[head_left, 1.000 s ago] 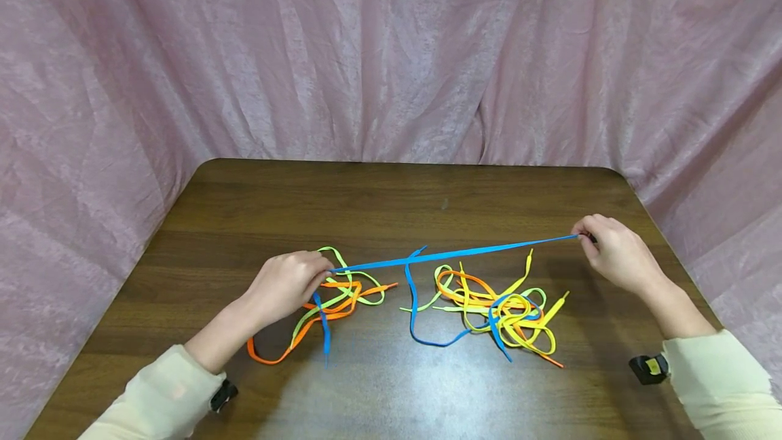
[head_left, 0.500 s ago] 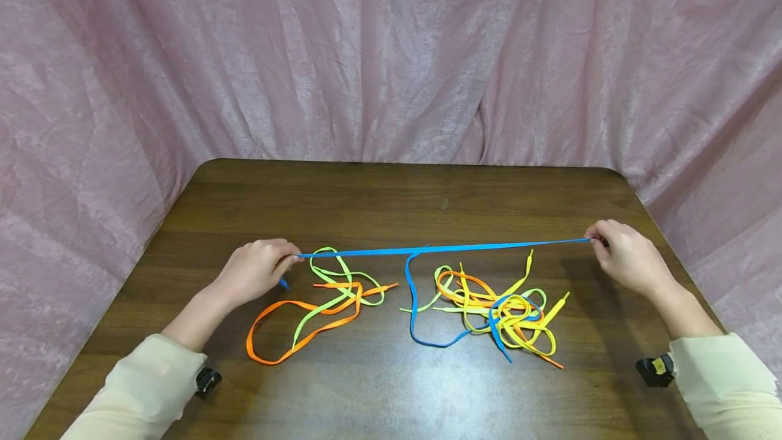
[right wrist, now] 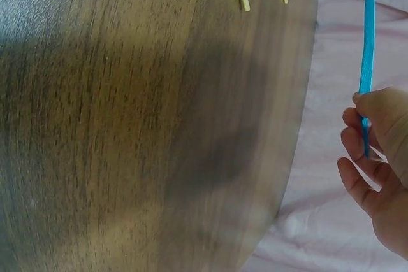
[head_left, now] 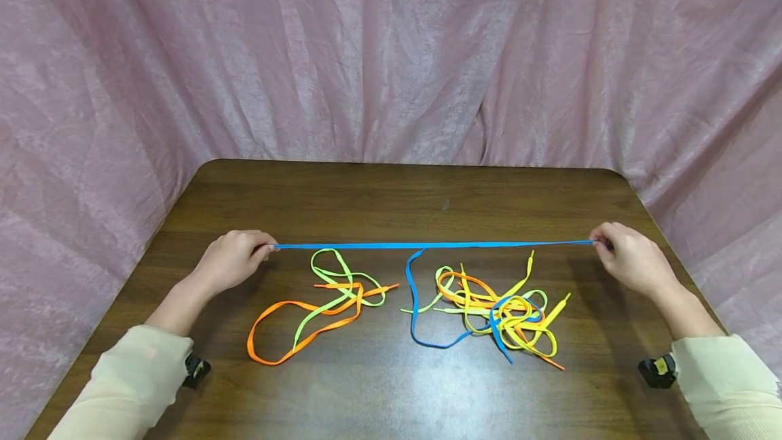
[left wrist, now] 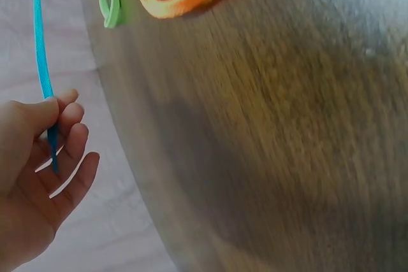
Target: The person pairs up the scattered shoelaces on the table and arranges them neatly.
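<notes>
Blue lace, taut and straight!
Left hand and right hand pinch it near its tips, above the surface; nearer the person lie orange and green laces, a mostly yellow tangle rightward.

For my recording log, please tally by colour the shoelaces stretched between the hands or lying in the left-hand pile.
Taut blue shoelace: 1
Orange shoelace: 1
Lime-green shoelace: 1
Total: 3
</notes>
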A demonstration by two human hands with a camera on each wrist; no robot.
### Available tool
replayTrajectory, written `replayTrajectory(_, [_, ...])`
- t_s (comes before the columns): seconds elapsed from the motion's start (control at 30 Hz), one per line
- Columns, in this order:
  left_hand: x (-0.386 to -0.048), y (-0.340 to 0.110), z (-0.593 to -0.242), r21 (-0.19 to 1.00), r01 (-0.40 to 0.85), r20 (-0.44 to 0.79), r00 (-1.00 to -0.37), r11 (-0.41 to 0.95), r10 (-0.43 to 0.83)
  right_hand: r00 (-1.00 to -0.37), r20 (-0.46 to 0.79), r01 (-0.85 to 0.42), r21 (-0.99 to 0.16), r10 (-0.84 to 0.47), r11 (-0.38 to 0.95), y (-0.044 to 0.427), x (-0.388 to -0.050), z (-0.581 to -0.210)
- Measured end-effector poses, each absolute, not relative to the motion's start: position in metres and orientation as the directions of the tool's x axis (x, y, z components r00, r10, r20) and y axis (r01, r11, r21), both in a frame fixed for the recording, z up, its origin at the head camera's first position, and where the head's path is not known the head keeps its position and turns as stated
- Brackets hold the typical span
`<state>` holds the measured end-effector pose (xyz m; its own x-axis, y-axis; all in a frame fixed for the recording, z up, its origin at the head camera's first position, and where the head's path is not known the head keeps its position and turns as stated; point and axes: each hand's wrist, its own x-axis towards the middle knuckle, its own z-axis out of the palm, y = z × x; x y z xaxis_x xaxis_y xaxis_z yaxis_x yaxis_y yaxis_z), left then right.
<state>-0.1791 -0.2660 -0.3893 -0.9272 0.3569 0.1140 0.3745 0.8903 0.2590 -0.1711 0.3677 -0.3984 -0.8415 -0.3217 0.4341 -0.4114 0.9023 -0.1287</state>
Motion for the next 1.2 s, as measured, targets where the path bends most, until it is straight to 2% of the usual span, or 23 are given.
replayTrajectory(0.23, [-0.184,-0.274,-0.39,0.289,0.321,0.079,-0.947,0.902,0.311,-0.843,0.436,-0.405,-0.13,-0.315,0.905,0.371,-0.172,-0.401])
replayTrajectory(0.6, [-0.204,-0.276,-0.389,0.301,0.249,0.106,-0.968,0.92,0.227,-0.863,0.426,-0.37,-0.164,-0.273,0.915,0.378,-0.182,-0.403])
replayTrajectory(0.87, [-0.224,-0.276,-0.393,0.29,0.171,0.058,-0.985,0.942,0.161,-0.916,0.329,-0.309,-0.208,-0.232,0.928,0.38,-0.194,-0.407])
replayTrajectory(1.2, [-0.243,-0.276,-0.396,0.295,0.099,0.074,-0.994,0.95,0.081,-0.927,0.299,-0.291,-0.197,-0.226,0.936,0.371,-0.214,-0.411])
